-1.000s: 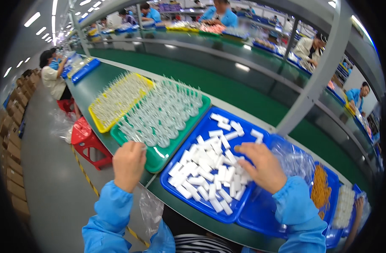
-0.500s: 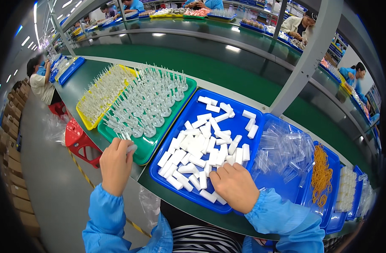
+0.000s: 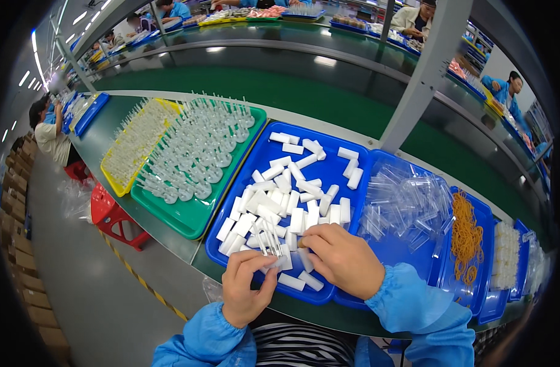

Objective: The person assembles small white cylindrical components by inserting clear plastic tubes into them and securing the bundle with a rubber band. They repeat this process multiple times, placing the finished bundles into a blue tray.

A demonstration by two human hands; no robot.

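Observation:
My left hand (image 3: 246,287) pinches a small clear plastic piece with several thin upright prongs (image 3: 267,240), over the near part of a blue tray (image 3: 214,241). Close beside it, my right hand (image 3: 348,262) has thumb and fingers closed on a white block (image 3: 305,260), partly hidden by the fingers. Many short white blocks (image 3: 261,205) lie loosely heaped in the tray under and beyond both hands. To the left, a green tray (image 3: 176,225) bears rows of clear pronged pieces (image 3: 197,150) like the one in my left hand.
A yellow tray (image 3: 118,188) holds smaller pronged pieces. Rightward stand trays of clear plastic tubes (image 3: 405,205), orange rubber bands (image 3: 466,238) and small white parts (image 3: 505,254). A grey post (image 3: 423,76) rises behind. A red stool (image 3: 111,214) is at left; people work across the line.
My left hand has moved right from the green tray's near edge to the blue tray, carrying the pronged piece. My right hand has stayed near the blocks. The whole view has shifted slightly.

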